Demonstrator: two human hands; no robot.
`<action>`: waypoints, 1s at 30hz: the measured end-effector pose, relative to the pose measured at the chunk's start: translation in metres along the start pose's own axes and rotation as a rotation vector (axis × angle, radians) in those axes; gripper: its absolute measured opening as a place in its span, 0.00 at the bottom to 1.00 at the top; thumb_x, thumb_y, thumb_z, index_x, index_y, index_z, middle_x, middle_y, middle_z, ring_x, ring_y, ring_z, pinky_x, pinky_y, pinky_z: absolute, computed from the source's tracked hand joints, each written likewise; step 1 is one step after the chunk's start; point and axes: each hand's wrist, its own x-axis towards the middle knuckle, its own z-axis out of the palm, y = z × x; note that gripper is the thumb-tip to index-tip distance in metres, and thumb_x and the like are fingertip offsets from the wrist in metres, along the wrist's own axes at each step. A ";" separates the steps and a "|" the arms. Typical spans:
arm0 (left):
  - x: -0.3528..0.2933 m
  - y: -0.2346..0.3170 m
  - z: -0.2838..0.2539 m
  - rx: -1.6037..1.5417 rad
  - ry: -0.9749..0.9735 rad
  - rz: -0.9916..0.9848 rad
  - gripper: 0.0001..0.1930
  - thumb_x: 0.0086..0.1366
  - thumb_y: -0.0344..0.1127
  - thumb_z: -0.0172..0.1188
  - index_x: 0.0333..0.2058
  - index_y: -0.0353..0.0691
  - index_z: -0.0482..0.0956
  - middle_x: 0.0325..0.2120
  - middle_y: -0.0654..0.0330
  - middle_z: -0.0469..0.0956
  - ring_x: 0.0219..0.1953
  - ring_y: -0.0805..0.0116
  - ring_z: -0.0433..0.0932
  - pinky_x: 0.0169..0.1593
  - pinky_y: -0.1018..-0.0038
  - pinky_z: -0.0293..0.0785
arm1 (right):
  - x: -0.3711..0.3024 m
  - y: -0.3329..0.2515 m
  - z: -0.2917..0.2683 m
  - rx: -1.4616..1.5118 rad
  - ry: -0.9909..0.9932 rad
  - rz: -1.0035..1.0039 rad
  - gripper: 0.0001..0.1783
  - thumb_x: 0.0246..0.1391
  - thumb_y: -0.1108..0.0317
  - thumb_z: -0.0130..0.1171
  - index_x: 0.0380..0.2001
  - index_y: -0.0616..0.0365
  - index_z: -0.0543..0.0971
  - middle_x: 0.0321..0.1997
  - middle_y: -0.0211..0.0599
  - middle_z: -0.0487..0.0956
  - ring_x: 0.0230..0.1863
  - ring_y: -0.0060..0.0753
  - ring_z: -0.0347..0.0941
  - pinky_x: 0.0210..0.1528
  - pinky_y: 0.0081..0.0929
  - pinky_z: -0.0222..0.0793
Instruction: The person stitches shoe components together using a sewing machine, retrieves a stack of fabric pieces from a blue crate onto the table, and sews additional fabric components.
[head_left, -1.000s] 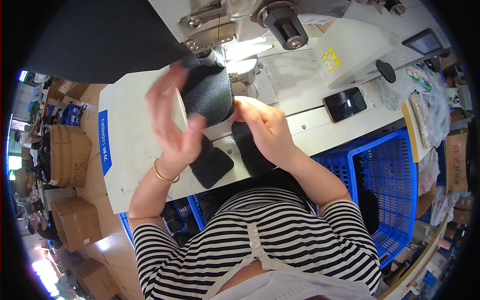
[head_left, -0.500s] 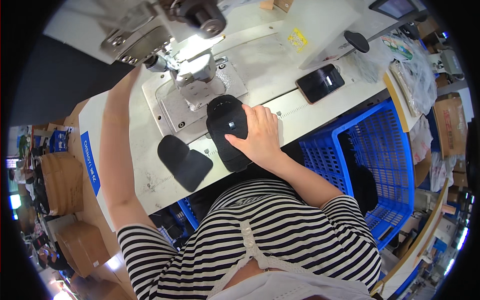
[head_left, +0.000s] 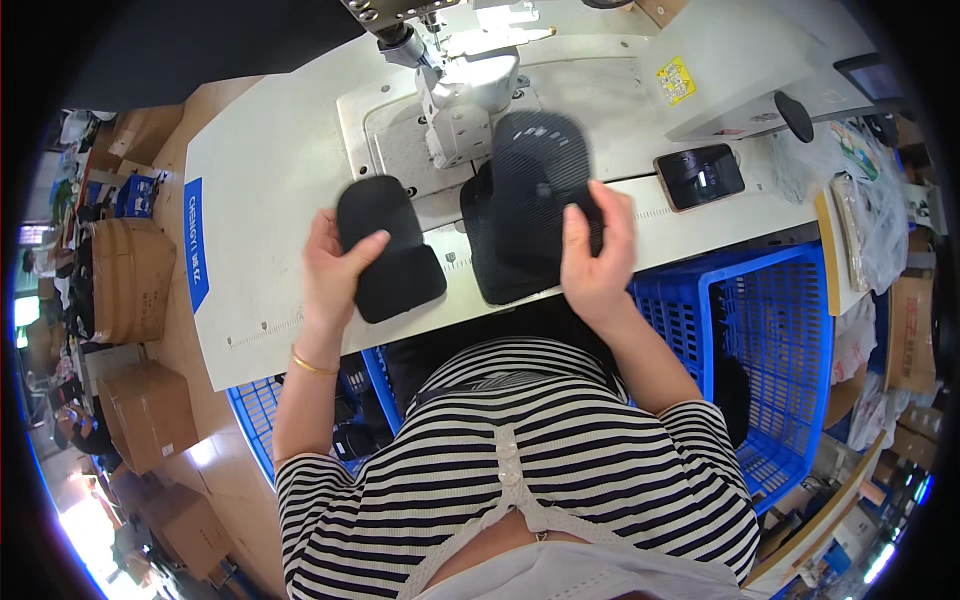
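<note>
The left hand pinches one black two-lobed piece over the bench, thumb on top; whether it is two layers, I cannot tell. The right hand grips one ribbed black piece, overlapping one more dark piece. One phone and one sewing machine stand near.

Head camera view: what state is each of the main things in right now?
Rounded black fabric pad at left: held by the left fingers.
Rounded black ribbed fabric pad at right: held by the right fingers, over a black layer.
Dark rectangular phone: lying face up; screen state unclear.
Pale metal sewing machine: brightly lit.
Blue plastic lattice basket at right: open-topped, dark material inside.
</note>
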 end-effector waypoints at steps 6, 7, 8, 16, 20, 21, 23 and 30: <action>-0.021 0.062 0.039 -0.424 -0.157 -0.051 0.12 0.57 0.17 0.63 0.41 0.33 0.82 0.35 0.57 0.84 0.37 0.69 0.83 0.44 0.72 0.80 | 0.047 -0.028 0.007 0.476 -0.387 0.150 0.12 0.52 0.83 0.52 0.39 0.62 0.79 0.38 0.40 0.74 0.34 0.32 0.71 0.35 0.22 0.67; -0.022 0.064 0.045 -0.387 -0.194 -0.014 0.13 0.57 0.17 0.63 0.41 0.33 0.82 0.36 0.57 0.84 0.37 0.70 0.82 0.43 0.73 0.80 | 0.049 -0.032 0.013 0.637 -0.399 0.169 0.13 0.51 0.84 0.50 0.39 0.64 0.79 0.39 0.41 0.74 0.35 0.33 0.72 0.37 0.22 0.67; -0.020 0.066 0.048 -0.394 -0.187 0.010 0.12 0.57 0.19 0.65 0.41 0.33 0.82 0.36 0.57 0.83 0.37 0.70 0.82 0.43 0.74 0.79 | 0.050 -0.034 0.014 0.665 -0.356 0.157 0.11 0.52 0.83 0.52 0.38 0.65 0.78 0.40 0.42 0.74 0.35 0.32 0.72 0.36 0.22 0.68; -0.005 0.067 0.045 -0.479 -0.022 0.081 0.11 0.60 0.21 0.63 0.43 0.33 0.80 0.36 0.55 0.83 0.37 0.66 0.83 0.44 0.73 0.80 | 0.024 -0.046 -0.003 0.609 -0.325 0.504 0.07 0.55 0.77 0.62 0.36 0.66 0.78 0.43 0.42 0.76 0.32 0.20 0.75 0.33 0.18 0.73; -0.001 0.065 0.045 -0.476 -0.036 0.069 0.12 0.59 0.19 0.64 0.43 0.32 0.79 0.36 0.55 0.82 0.37 0.67 0.83 0.44 0.73 0.81 | 0.020 -0.050 0.000 0.819 -0.255 0.624 0.04 0.55 0.80 0.61 0.34 0.68 0.77 0.42 0.41 0.76 0.33 0.21 0.76 0.35 0.18 0.76; 0.000 0.066 0.045 -0.496 -0.039 0.072 0.13 0.57 0.18 0.65 0.42 0.30 0.79 0.36 0.55 0.82 0.36 0.67 0.82 0.43 0.73 0.81 | 0.021 -0.050 0.000 0.861 -0.250 0.616 0.03 0.56 0.82 0.58 0.35 0.69 0.76 0.43 0.43 0.76 0.35 0.23 0.77 0.37 0.20 0.78; 0.003 0.067 0.044 -0.486 -0.029 0.062 0.13 0.57 0.18 0.66 0.42 0.30 0.79 0.36 0.55 0.82 0.36 0.67 0.82 0.43 0.73 0.81 | 0.024 -0.053 0.001 0.904 -0.247 0.604 0.03 0.57 0.84 0.55 0.35 0.70 0.76 0.44 0.46 0.76 0.36 0.26 0.79 0.39 0.22 0.80; 0.031 0.082 0.043 -0.371 -0.032 0.077 0.14 0.55 0.20 0.68 0.41 0.30 0.78 0.36 0.56 0.82 0.36 0.70 0.81 0.43 0.74 0.80 | 0.049 -0.055 0.006 0.896 -0.302 0.841 0.04 0.59 0.80 0.56 0.38 0.71 0.76 0.37 0.42 0.80 0.34 0.29 0.81 0.36 0.23 0.80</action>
